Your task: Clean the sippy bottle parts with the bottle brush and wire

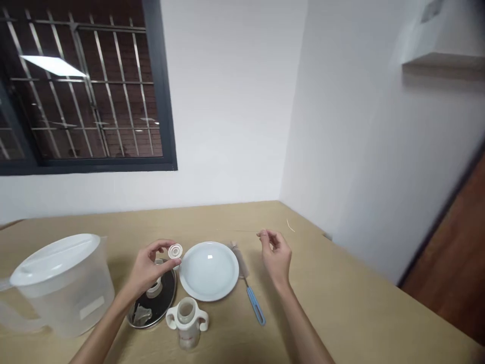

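My left hand (153, 265) pinches a small white round piece with concentric rings (175, 251) between thumb and fingers, above the left rim of a pale plate (209, 271). My right hand (275, 250) is closed at the fingertips on a thin wire (242, 231) that points left over the table. Below the left hand lies a dark round tray (166, 298) with a shiny rim, partly covered by my wrist. It holds a white ring (154, 289) and a clear soft piece (142, 314). An uncapped bottle with two white handles (188, 323) stands upright in front.
On the left stands a large translucent pitcher (71, 293) with a white lid. A brush with a blue handle (255, 306) lies right of the plate. A thin pale curved strip (290, 225) rests near the table's back right edge. Walls bound the table (341, 298) behind.
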